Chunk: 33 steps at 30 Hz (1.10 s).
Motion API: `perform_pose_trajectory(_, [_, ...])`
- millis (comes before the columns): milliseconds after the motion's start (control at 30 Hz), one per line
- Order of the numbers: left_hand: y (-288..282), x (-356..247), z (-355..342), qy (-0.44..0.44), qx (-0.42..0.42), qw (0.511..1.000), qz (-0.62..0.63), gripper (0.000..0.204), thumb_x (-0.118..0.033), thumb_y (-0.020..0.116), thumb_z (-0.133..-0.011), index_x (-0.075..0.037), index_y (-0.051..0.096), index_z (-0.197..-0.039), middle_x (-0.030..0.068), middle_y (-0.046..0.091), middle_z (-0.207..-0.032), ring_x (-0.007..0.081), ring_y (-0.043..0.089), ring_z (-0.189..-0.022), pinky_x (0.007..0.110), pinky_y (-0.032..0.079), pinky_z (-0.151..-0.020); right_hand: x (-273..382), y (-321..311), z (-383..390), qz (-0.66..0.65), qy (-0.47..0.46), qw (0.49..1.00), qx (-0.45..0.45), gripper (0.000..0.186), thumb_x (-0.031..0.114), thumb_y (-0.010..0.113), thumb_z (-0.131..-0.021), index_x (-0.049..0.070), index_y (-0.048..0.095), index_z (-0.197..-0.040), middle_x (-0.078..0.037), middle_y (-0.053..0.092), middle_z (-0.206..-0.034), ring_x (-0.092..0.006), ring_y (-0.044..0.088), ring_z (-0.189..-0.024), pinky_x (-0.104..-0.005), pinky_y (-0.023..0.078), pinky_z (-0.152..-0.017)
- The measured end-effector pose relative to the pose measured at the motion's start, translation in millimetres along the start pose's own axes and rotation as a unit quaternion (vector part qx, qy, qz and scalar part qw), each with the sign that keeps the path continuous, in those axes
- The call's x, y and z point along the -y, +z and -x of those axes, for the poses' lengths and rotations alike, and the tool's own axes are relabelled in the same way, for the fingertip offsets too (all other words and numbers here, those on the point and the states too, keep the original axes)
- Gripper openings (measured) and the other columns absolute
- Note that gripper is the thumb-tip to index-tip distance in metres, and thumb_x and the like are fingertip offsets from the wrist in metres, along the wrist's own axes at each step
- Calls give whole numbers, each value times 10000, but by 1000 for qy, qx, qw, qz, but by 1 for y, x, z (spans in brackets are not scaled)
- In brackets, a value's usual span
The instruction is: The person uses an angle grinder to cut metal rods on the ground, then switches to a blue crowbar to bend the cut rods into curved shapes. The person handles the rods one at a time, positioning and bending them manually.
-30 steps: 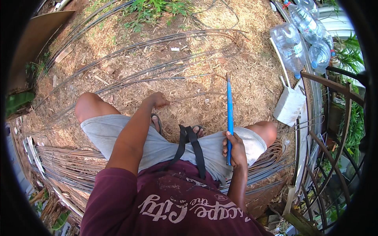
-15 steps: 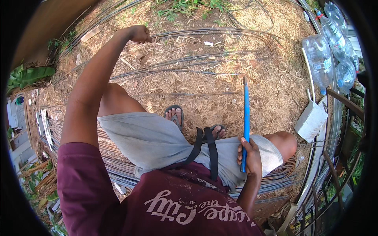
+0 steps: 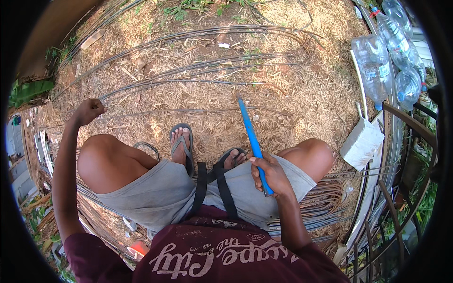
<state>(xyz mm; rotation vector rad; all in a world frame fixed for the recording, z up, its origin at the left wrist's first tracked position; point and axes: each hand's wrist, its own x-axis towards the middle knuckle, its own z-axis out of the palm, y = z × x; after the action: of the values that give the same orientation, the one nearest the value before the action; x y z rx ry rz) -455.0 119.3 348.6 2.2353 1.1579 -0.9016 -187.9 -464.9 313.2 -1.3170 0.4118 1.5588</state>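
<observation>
Over my lap, my right hand (image 3: 268, 175) is closed around the lower end of a long blue bar (image 3: 250, 129), whose narrow rusty tip points up over the straw-covered ground (image 3: 198, 101). My left hand (image 3: 92, 111) is out at the left, fingers curled, beside long thin metal rods (image 3: 158, 75) lying in loose lines and bends across the ground; what it grips, if anything, is too small to make out. I am seated with knees apart, my feet in grey flip-flops (image 3: 188, 153) and black straps (image 3: 202, 188) hanging over my grey shorts.
Several plastic bottles (image 3: 370, 63) lie along the right edge, near a white block (image 3: 361, 144) and a dark metal grille (image 3: 408, 188). More bent rods (image 3: 325, 198) lie beside and behind me. Green plants (image 3: 30, 92) and a brown sheet (image 3: 54, 26) are at the left.
My left hand rose toward the far rods, then came back down and out to the left. The blue bar has tilted, its tip swinging left. My left knee has shifted outward.
</observation>
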Motion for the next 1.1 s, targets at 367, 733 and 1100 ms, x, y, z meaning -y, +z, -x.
perform_pose_trajectory(367, [47, -29, -47, 108, 10, 994, 32, 362, -346, 770, -984, -14, 703, -860, 46, 677, -796, 131, 588, -755, 365, 504, -704, -5, -7, -7, -50, -8, 999, -15, 431, 233, 616, -1045, -47, 551, -1367, -7, 521, -661, -109, 472, -422, -269, 385, -366])
perform_pose_trajectory(733, [182, -54, -143, 218, 234, 944, 74, 469, -550, 745, -969, -81, 748, -980, 89, 698, -922, 206, 656, -905, 385, 533, -833, -16, 74, -18, -29, -2, 986, -162, 368, 199, 623, -980, -16, 569, -1274, -45, 562, -705, -138, 497, -414, -288, 411, -362])
perform_pose_trajectory(1100, [211, -39, -208, 314, 234, 880, 268, 375, -420, 734, -1022, -53, 806, -990, 47, 636, -772, 142, 601, -763, 347, 487, -731, -18, 214, -12, 17, 25, 960, -280, 214, 218, 667, -981, 54, 582, -1088, -18, 505, -682, -121, 457, -456, -276, 366, -419])
